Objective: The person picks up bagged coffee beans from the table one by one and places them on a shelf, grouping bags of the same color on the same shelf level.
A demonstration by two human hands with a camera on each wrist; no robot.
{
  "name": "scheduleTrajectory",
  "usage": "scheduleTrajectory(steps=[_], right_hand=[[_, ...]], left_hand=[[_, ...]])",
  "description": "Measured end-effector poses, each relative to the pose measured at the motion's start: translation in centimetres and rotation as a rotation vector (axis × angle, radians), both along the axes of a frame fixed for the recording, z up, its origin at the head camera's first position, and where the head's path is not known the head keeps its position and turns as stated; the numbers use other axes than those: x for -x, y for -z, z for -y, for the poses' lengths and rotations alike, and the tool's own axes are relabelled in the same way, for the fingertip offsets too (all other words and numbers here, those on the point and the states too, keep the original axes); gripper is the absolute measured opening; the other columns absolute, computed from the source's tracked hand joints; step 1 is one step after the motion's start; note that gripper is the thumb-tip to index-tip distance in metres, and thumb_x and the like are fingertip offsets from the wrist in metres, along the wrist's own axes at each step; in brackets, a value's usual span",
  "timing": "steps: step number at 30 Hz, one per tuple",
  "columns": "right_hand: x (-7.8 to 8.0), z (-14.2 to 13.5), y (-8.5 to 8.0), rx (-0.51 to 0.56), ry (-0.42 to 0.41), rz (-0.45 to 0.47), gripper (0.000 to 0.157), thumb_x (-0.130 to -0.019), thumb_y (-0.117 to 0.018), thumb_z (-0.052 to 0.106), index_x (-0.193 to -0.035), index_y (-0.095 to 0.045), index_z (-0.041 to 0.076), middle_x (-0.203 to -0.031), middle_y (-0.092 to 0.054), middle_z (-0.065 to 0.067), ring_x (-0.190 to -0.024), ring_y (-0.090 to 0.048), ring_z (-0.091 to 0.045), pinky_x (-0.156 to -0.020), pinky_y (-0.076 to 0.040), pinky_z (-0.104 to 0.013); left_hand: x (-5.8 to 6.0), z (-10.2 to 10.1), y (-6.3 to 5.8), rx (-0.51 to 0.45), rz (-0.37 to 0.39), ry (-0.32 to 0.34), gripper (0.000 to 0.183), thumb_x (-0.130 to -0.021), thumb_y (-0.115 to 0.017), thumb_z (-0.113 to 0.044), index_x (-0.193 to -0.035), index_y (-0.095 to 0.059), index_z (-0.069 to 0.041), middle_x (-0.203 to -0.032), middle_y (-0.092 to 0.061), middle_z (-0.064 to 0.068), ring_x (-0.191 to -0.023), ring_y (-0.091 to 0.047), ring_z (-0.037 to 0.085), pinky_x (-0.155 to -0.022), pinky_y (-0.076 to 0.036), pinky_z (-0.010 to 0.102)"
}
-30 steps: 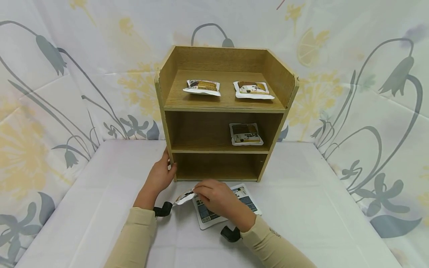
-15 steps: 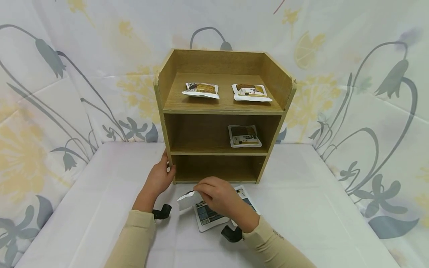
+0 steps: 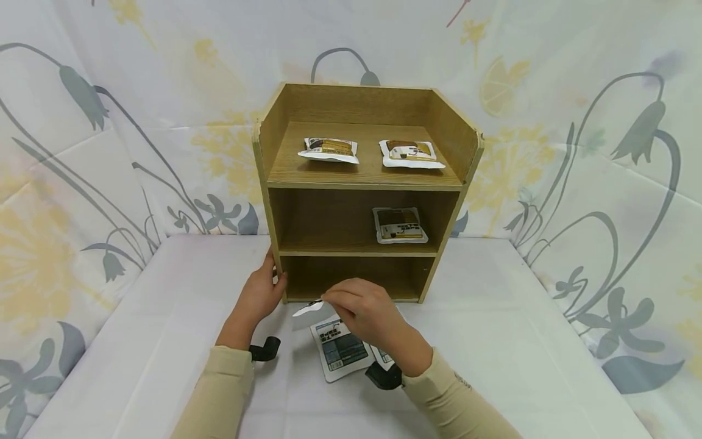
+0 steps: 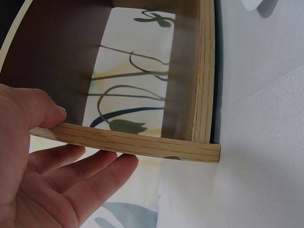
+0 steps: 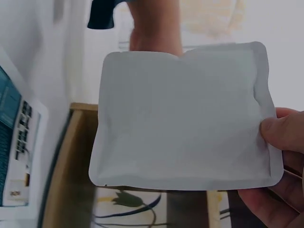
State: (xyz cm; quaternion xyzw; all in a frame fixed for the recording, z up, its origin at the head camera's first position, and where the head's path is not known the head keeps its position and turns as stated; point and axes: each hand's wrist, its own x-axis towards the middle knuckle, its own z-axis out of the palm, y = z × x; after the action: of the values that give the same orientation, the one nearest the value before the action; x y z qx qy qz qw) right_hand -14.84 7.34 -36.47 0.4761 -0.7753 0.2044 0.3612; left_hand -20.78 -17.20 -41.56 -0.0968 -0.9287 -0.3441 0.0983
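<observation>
My left hand [image 3: 260, 294] grips the left side panel of a three-tier wooden shelf [image 3: 362, 185]; in the left wrist view, its thumb lies inside the panel edge [image 4: 118, 144] and the fingers [image 4: 102, 183] outside. Between thumb and fingers, my right hand [image 3: 370, 311] pinches one edge of a flat sealed food packet [image 5: 180, 118], holding it before the bottom compartment. The packet's plain white face fills the right wrist view. Below the right hand, a packet with a dark blue label [image 3: 343, 352] lies on the table, and another packet [image 3: 386, 358] beside it is partly hidden.
Two puffy white-edged packets, one left [image 3: 330, 149] and one right [image 3: 411, 154], lie on the top tier. Another packet [image 3: 400, 225] sits at the right of the middle tier. A floral cloth [image 3: 548, 152] hangs behind the white-covered table [image 3: 521, 353].
My right hand has risen slightly toward the shelf with the packet, which tilts differently and uncovers more of the packets below. My left hand keeps its grip on the side panel.
</observation>
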Motion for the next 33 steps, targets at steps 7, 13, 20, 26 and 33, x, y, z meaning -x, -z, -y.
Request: scheduleTrajectory(steps=[7, 13, 20, 26, 33], right_hand=[[0.4, -0.6, -1.3, 0.045, 0.003, -0.032, 0.017, -0.079, -0.076, 0.003, -0.095, -0.077, 0.009, -0.093, -0.074, 0.000, -0.088, -0.070, -0.013, -0.079, -0.057, -0.022], [0.4, -0.9, -2.4, 0.075, 0.015, -0.045, 0.018, -0.077, -0.077, 0.002, -0.095, -0.077, 0.007, -0.093, -0.075, -0.002, -0.088, -0.071, -0.015, -0.078, -0.058, -0.024], [0.6, -1.0, -3.5, 0.119, 0.004, -0.069, 0.019, -0.078, -0.075, -0.001, -0.095, -0.076, 0.007, -0.094, -0.074, -0.003, -0.088, -0.071, -0.016, -0.077, -0.058, -0.025], [0.7, -0.9, -4.3, 0.193, -0.014, -0.074, 0.019, -0.078, -0.074, -0.003, -0.094, -0.076, 0.005, -0.093, -0.075, -0.006, -0.086, -0.071, -0.019, -0.076, -0.059, -0.027], [0.8, -0.9, -5.4, 0.275, -0.001, -0.101, 0.013, -0.081, -0.072, -0.003, -0.092, -0.076, 0.004, -0.092, -0.074, -0.008, -0.085, -0.071, -0.020, -0.074, -0.059, -0.029]], left_hand=[[0.1, 0.0, 0.1, -0.004, 0.032, -0.005, 0.068, -0.099, -0.047, -0.020, -0.156, -0.011, -0.011, -0.137, -0.054, 0.027, -0.121, -0.058, 0.041, -0.092, -0.052, 0.052], [0.1, 0.0, 0.1, -0.004, 0.026, 0.003, 0.068, -0.099, -0.046, -0.018, -0.156, -0.010, -0.011, -0.136, -0.054, 0.027, -0.121, -0.058, 0.042, -0.092, -0.052, 0.053], [0.2, 0.1, 0.2, -0.007, 0.025, 0.003, 0.068, -0.099, -0.046, -0.021, -0.156, -0.011, -0.011, -0.134, -0.056, 0.026, -0.120, -0.058, 0.041, -0.090, -0.054, 0.052], [0.1, 0.2, 0.2, -0.012, 0.019, 0.011, 0.068, -0.099, -0.047, -0.021, -0.155, -0.011, -0.009, -0.133, -0.056, 0.028, -0.120, -0.058, 0.042, -0.089, -0.054, 0.052], [0.1, 0.1, 0.0, -0.016, 0.011, 0.024, 0.068, -0.099, -0.047, -0.020, -0.155, -0.012, -0.008, -0.133, -0.056, 0.028, -0.120, -0.059, 0.041, -0.090, -0.054, 0.052]])
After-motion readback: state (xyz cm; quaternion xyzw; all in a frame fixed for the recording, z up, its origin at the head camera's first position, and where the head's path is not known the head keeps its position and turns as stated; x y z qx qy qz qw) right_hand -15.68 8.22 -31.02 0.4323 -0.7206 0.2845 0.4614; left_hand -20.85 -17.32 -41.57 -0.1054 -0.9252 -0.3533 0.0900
